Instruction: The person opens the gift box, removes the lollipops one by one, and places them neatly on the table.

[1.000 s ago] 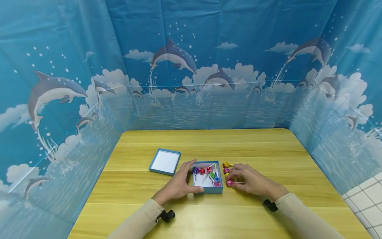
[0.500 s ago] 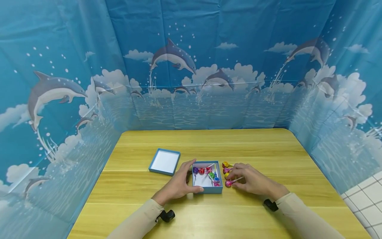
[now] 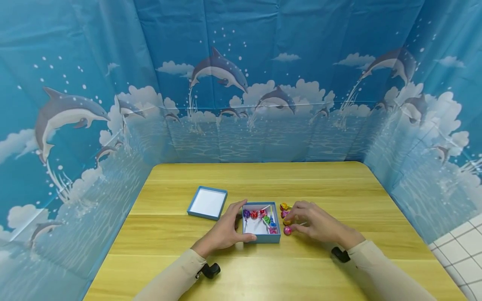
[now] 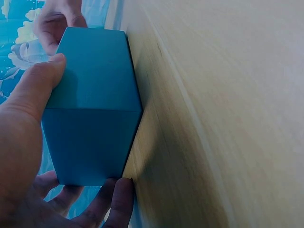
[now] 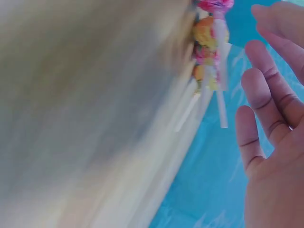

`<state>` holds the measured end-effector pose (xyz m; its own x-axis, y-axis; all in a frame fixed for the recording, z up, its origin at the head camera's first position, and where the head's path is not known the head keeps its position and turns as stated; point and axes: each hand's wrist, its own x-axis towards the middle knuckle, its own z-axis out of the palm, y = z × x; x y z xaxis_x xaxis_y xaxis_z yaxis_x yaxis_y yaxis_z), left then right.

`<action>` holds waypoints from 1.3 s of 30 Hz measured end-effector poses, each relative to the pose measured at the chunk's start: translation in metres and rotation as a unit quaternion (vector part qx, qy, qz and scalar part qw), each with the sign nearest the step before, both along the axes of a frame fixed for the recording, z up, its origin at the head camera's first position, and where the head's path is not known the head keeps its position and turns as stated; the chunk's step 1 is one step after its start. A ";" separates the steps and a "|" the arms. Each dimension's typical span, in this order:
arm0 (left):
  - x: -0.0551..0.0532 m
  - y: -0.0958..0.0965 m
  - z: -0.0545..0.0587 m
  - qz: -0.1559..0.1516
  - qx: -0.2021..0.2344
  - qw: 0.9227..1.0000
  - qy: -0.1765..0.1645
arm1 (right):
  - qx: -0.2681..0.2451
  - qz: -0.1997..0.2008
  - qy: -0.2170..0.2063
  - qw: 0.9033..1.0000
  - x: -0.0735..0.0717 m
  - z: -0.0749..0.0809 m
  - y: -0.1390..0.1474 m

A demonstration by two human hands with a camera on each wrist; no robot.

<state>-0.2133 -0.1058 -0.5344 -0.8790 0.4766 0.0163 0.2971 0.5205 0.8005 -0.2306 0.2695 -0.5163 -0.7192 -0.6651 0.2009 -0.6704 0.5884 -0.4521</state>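
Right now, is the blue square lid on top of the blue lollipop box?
No, the blue square lid with a white inside lies apart on the yellow wooden table, left of the open blue square box holding colourful lollipops.

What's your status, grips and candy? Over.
Left grip holding blue box. Right grip at loose lollipops, none held. Other lollipops inside box. Lid off, seemingly out of the way.

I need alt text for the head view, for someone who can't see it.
The left hand grips an open blue box of lollipops; the right hand is beside loose lollipops on a wooden table. A blue lid lies to the left; dolphin sheeting hangs behind.
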 end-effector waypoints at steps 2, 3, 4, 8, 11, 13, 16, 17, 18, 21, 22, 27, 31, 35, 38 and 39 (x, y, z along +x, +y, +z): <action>0.000 0.000 0.000 -0.001 0.000 1.000 0.001 | -0.001 0.005 0.016 1.000 -0.002 0.004 -0.003; 0.000 0.000 0.000 -0.001 0.000 1.000 0.001 | -0.002 0.009 0.026 1.000 -0.003 0.006 -0.004; 0.000 0.000 0.000 -0.002 0.001 1.000 0.001 | -0.003 0.013 0.039 0.999 -0.004 0.008 -0.006; 0.000 0.000 0.001 -0.002 0.004 1.000 0.000 | -0.009 0.036 0.070 0.997 -0.009 0.014 -0.015; 0.000 0.000 0.002 -0.001 0.007 1.000 -0.003 | -0.012 0.055 0.073 0.996 -0.012 0.021 -0.026; 0.000 -0.001 0.002 -0.001 0.007 1.000 -0.004 | -0.011 0.067 0.071 0.995 -0.014 0.026 -0.033; 0.000 -0.001 0.002 -0.002 0.008 1.000 -0.004 | -0.005 0.077 0.068 0.995 -0.016 0.032 -0.044; 0.000 -0.002 0.001 -0.003 0.009 1.000 -0.004 | 0.000 0.078 0.069 0.995 -0.017 0.035 -0.048; 0.000 -0.002 0.001 -0.003 0.009 1.000 -0.003 | 0.004 0.080 0.070 0.994 -0.017 0.037 -0.052; 0.001 -0.003 0.000 -0.005 0.009 1.000 -0.002 | 0.015 0.090 0.069 0.993 -0.019 0.042 -0.063; 0.001 -0.003 0.000 -0.005 0.010 1.000 -0.001 | 0.020 0.093 0.065 0.993 -0.019 0.044 -0.066; 0.002 -0.003 -0.002 -0.005 0.012 1.000 -0.001 | 0.047 0.115 0.037 0.992 -0.023 0.048 -0.084; 0.002 -0.003 -0.002 -0.007 0.012 1.000 -0.001 | 0.071 0.127 -0.001 0.989 -0.027 0.050 -0.098; 0.002 -0.003 -0.001 -0.009 0.013 1.000 -0.002 | 0.098 0.133 -0.027 0.986 -0.030 0.053 -0.110; 0.001 -0.003 -0.001 -0.011 0.014 1.000 0.000 | 0.124 0.134 -0.034 0.983 -0.033 0.053 -0.118; 0.001 -0.003 -0.001 -0.011 0.015 1.000 0.001 | 0.132 0.135 -0.038 0.981 -0.034 0.052 -0.120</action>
